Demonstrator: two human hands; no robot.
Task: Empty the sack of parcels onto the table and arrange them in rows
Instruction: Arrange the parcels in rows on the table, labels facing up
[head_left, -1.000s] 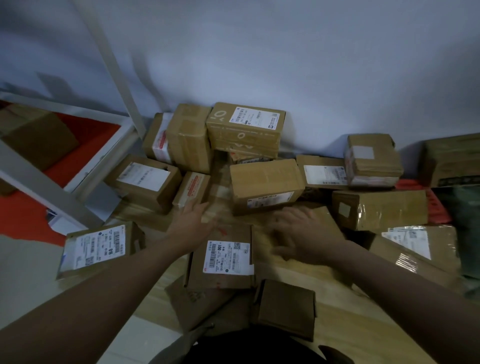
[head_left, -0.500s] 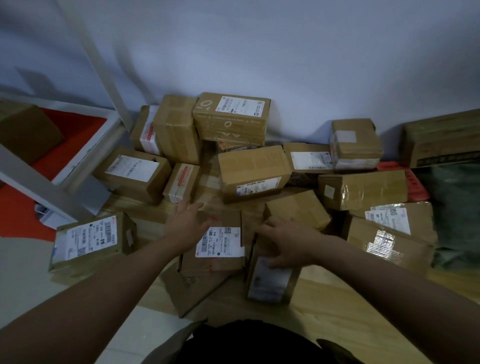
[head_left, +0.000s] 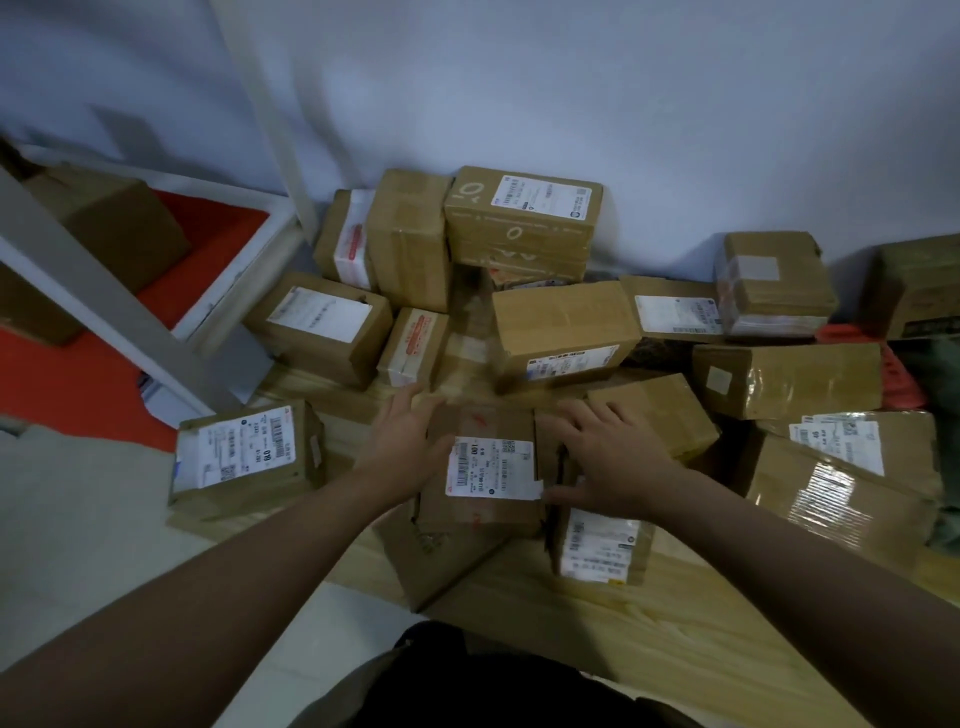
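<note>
Several taped cardboard parcels lie piled on a light wooden table (head_left: 649, 623) against the wall. A labelled parcel (head_left: 483, 467) sits in the middle, on top of a flatter brown parcel (head_left: 431, 556). My left hand (head_left: 405, 431) lies flat against its left side, fingers straight. My right hand (head_left: 602, 457) rests with spread fingers on its right side, over a small parcel standing on edge (head_left: 597, 545) with its white label facing me. Just behind my right hand lies a plain brown parcel (head_left: 660, 415).
A labelled parcel (head_left: 244, 457) hangs over the table's left edge. A stack of parcels (head_left: 519, 218) leans on the wall at the back; more parcels (head_left: 841, 483) crowd the right side. A white frame (head_left: 104, 312) and red floor lie left. A dark green sack (head_left: 935, 374) shows at far right.
My right hand has moved off the on-edge small parcel up to the central parcel's right side. My left hand has stayed at that parcel's left side. The view has shifted slightly.
</note>
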